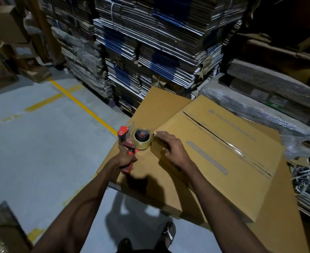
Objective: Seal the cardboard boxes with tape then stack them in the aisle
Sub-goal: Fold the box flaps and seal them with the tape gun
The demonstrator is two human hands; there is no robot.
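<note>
the tally, item by item

two hands are in play, the left hand [126, 158] and the right hand [170, 147]. one tape dispenser [130, 141], red, carrying one roll of tape [142, 138]. one closed cardboard box [221, 154] sits up top, with one larger cardboard sheet or box [150, 110] under it; which of the two it is can't be told. down at the bottom edge, two sandalled feet [168, 232]. on the floor, two yellow lines [81, 105] crossing. behind, flat cardboard bundles [150, 48] stacked too densely to count.

Dim warehouse: grey floor [41, 143] with yellow lines [81, 105], stacked flat cartons [150, 42] behind.
</note>
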